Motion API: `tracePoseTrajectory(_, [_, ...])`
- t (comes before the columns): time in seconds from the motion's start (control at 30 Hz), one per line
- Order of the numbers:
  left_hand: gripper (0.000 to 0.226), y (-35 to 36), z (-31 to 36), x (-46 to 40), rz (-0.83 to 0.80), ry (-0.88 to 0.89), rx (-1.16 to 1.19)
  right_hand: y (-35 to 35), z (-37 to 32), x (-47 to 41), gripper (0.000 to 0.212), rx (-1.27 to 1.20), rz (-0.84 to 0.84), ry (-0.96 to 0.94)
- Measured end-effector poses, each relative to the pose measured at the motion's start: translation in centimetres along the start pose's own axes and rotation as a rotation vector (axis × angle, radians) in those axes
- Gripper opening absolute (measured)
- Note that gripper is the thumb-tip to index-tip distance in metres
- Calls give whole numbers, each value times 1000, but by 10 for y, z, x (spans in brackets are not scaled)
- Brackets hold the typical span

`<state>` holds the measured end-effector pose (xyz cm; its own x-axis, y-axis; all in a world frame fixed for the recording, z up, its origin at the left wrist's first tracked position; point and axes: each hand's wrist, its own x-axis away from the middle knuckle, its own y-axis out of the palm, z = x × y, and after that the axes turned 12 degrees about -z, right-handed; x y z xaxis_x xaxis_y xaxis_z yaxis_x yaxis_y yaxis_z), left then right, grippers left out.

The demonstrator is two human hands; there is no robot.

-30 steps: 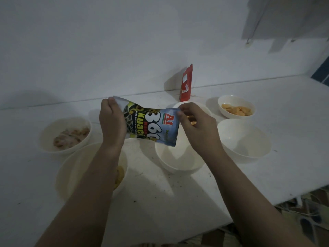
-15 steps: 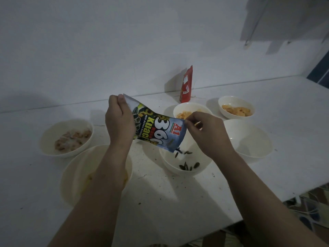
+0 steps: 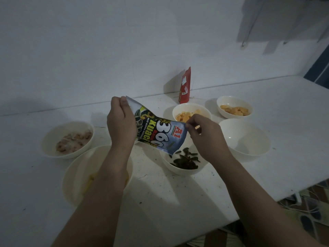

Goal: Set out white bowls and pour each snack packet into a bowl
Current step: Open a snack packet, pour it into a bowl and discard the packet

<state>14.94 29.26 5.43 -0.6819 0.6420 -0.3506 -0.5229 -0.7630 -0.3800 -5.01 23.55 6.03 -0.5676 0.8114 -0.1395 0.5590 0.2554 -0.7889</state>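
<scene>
I hold a blue and black sunflower seed packet (image 3: 158,132) tilted mouth-down over a white bowl (image 3: 179,171) in the middle of the white table. My left hand (image 3: 121,122) grips the packet's raised bottom end. My right hand (image 3: 204,134) pinches its top corner by the mouth. Dark seeds (image 3: 185,160) lie piled in the bowl, and a few are falling from the mouth. An empty white bowl (image 3: 245,139) stands to the right.
A red packet (image 3: 185,86) stands upright at the wall. Two bowls with orange snacks (image 3: 191,114) (image 3: 234,108) sit behind. At the left are a bowl of pale brown snacks (image 3: 68,139) and a large bowl (image 3: 80,175) under my left forearm. The table edge (image 3: 249,213) runs along the lower right.
The packet has tipped from level to mouth-down, my left hand lifting its bottom end. Seeds have poured into the middle bowl, which was empty one second ago.
</scene>
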Motion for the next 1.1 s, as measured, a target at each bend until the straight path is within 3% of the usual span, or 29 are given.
tracePoseTrajectory(0.6, [32,6,11,7,-38,53,-3,-11,11,5,10,43,-88,11])
tracePoseTrajectory(1.1, [30,9,17,14,-49,55,6,-15,17,10,12,28,-50,23])
